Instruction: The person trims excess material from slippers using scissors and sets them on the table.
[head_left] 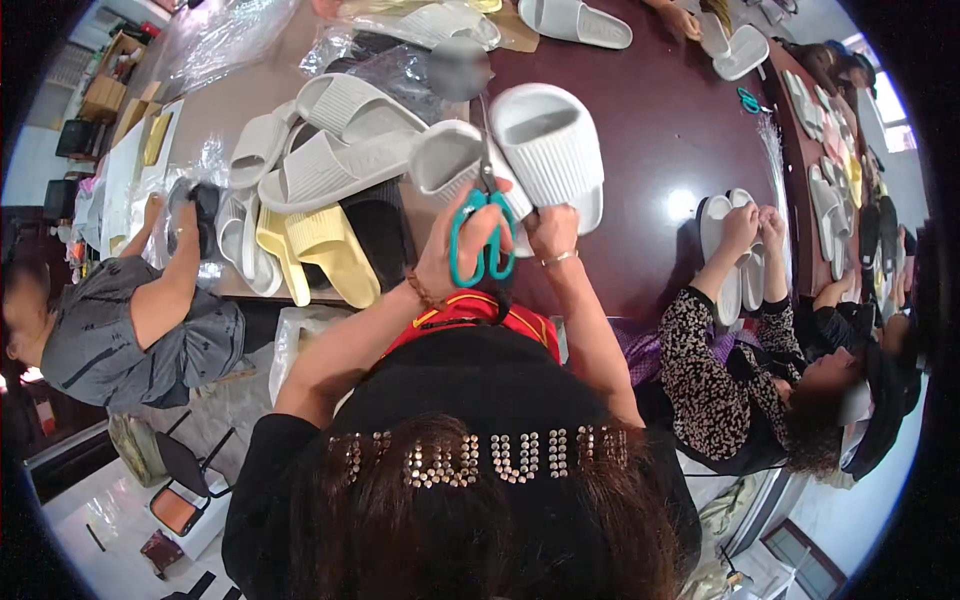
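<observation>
Above the frame's centre, the grey slippers (548,150) are best kept clear of the scissors (455,245) gripped in the left fingers (490,224), the right fingers (554,224) being closed, on what cannot be told.

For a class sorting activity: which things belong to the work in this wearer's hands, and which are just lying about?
In the work:
- teal-handled scissors, in the left hand
- pair of grey slippers, at the right hand

Apparently lying about:
- yellow slippers
- second teal scissors
- clear plastic wrap
</observation>
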